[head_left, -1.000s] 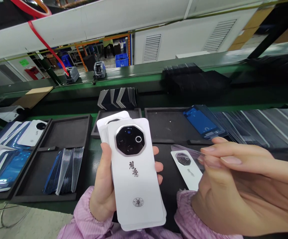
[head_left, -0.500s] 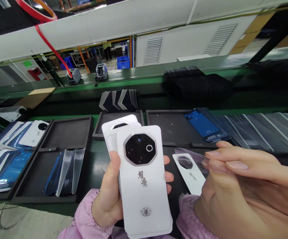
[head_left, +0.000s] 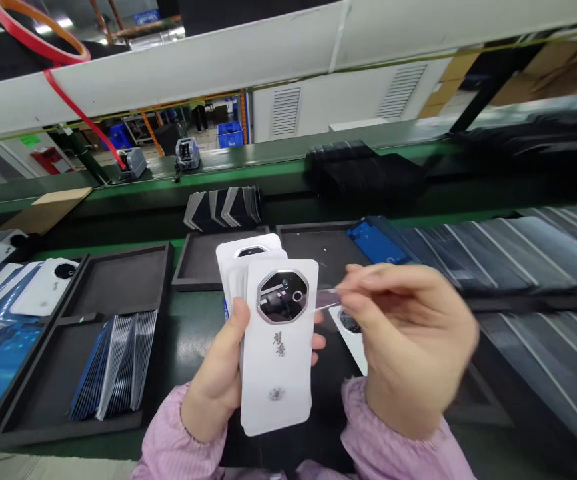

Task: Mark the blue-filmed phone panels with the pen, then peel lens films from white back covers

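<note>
Above the green counter (head_left: 193,333), the left hand (head_left: 218,387) held a fanned stack of white phone back covers (head_left: 278,347) upright, its grip clamped around their lower left edge. Just beside the top cover's octagonal camera ring (head_left: 283,297), the right hand (head_left: 408,347) pinched a clear film strip (head_left: 326,298) between fingertips. Dark foam trays (head_left: 118,280) lay behind.

Premises present as an electronics assembly factory: a green conveyor line (head_left: 268,167) beyond the hands, black foam trays (head_left: 118,280) of stacked phone back covers (head_left: 113,363) to their left, tape dispensers (head_left: 187,153) farther off.
</note>
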The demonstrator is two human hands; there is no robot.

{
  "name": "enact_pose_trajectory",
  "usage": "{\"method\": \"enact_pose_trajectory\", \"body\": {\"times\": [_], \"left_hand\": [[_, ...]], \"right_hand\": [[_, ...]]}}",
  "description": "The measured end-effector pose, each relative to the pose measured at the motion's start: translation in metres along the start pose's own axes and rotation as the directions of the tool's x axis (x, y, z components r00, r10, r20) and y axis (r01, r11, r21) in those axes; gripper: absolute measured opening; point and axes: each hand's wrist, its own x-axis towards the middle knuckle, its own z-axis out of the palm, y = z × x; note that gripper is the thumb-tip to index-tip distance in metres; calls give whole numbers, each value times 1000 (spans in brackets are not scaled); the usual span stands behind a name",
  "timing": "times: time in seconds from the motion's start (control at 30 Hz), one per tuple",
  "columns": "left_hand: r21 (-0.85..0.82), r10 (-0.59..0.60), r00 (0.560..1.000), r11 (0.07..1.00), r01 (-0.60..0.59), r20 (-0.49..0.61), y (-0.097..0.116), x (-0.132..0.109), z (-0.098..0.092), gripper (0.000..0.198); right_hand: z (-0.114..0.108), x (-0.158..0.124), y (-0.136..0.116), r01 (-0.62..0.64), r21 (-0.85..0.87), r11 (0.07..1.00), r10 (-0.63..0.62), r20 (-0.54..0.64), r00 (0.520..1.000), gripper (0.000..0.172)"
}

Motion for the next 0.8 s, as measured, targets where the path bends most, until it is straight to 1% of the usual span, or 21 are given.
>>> {"method": "enact_pose_trajectory", "body": {"times": [0.1,0.17,0.27,0.37,0.43,0.53,0.67,0.73,0.8], "left_hand": [[-26,-125,992,992,125,1,3,11,-9,67],[-51,-176,984,983,175,-6,6,17,-13,66],[-83,-221,973,973,216,-63,10,26,-14,68],[-69,-207,967,978,199,-150,14,34,-16,70],[-42,-202,961,979,198,-188,14,40,-18,69],[-13,-234,948,971,237,-214,13,45,-23,68],[10,-277,942,959,283,-189,9,47,-24,68],[15,-282,943,957,289,-176,8,47,-22,67],[14,-284,943,957,291,-175,8,48,-19,65]], "right_hand": [[2,11,5,-66,94,993,64,28,998,17],[0,17,8,-121,111,986,117,47,992,15],[-3,24,12,-195,102,976,182,120,976,10],[-4,31,18,-231,104,967,205,212,956,12],[-4,34,23,-241,118,963,206,253,945,14],[-3,37,28,-244,118,962,197,316,928,9],[-4,36,29,-259,49,965,219,396,892,3],[-6,36,29,-240,2,971,216,425,879,1],[-7,36,30,-177,-66,982,188,444,876,6]]}}
